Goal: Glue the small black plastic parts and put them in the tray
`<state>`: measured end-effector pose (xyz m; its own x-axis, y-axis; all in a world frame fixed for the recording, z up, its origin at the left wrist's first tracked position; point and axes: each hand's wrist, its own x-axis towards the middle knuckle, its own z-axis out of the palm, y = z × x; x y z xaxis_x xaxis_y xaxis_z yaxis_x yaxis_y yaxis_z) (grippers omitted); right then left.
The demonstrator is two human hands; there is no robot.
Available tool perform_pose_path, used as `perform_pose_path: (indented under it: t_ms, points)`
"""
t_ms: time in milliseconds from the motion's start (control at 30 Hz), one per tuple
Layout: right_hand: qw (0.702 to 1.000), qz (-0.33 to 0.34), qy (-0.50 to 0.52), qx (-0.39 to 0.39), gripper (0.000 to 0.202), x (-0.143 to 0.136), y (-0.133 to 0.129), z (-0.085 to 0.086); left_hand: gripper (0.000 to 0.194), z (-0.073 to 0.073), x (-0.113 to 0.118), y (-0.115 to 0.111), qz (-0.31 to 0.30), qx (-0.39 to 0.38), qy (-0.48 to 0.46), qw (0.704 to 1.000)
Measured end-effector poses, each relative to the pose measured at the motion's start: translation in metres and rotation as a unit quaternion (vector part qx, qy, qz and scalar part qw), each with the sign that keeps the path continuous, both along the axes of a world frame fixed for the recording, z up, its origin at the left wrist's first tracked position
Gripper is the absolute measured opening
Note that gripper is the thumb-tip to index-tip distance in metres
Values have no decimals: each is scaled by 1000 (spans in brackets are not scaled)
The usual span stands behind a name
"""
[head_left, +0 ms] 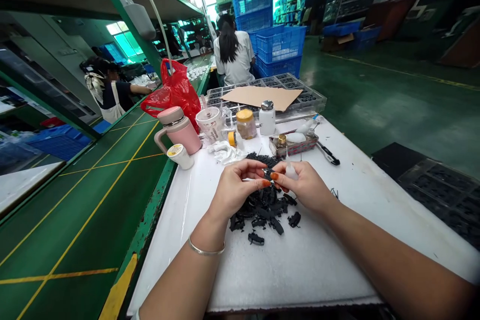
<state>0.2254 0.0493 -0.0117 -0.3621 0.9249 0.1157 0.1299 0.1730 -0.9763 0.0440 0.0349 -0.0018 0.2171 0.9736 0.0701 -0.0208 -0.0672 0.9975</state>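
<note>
Between the fingertips of my left hand (pixel 237 183) and right hand (pixel 308 184), the small piece (pixel 268 172) looks like dark plastic; the parts (pixel 276 226) heaped below are matt black plastic. The bottle (pixel 291 172) against my right hand is cloudy, translucent plastic. The bangle (pixel 205 251) on my left wrist is polished metal. Under my hands, the tabletop (pixel 292 275) is smooth with a faint sheen. Beyond my left hand, the mug (pixel 187 137) is satin-smooth, and behind it the bag (pixel 179 91) is thin, glossy, crinkled plastic. Farther ahead of my fingertips lies matt brown cardboard (pixel 262 96).
</note>
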Motion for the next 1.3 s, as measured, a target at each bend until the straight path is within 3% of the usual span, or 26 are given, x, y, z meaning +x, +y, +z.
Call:
perform_pose_path:
  t_ms: [300, 433, 500, 600, 700, 833, 1000, 1100, 1200, 1300]
  points:
    - [999, -14, -42, 12, 40, -4, 0, -2, 31, -4, -5, 2, 34, 18, 22, 999]
    - [990, -119, -28, 68, 41, 18, 13, 2, 33, 1, -10, 5, 59, 16, 10, 998]
    - [972, -188, -81, 114, 43, 38, 25, 5, 34, 3, -15, 7, 64, 18, 4, 998]
    - [920, -252, -273, 129, 49, 67, 42, 6, 35, 6, -23, 9, 61, 16, 2, 998]
    - [881, -264, -383, 83, 45, 79, 50, -1, 40, 8, -30, 10, 61, 9, 5, 998]
    - [865, -249, -433, 52, 41, 72, 51, -14, 47, 10, -37, 10, 51, 3, -1, 999]
    - [845, -252, -469, 52, 36, 67, 47, -16, 53, 9, -42, 11, 40, -11, -24, 999]
    - [836, -257, -482, 51, 40, 75, 36, -7, 57, 9, -40, 10, 30, -17, -29, 999]
    - [828, -301, -467, 69, 41, 81, 12, 5, 57, 11, -35, 6, 13, -14, -28, 999]
    - [855, -300, -409, 109, 23, 71, -18, 9, 56, 16, -28, -1, -13, -8, -34, 999]
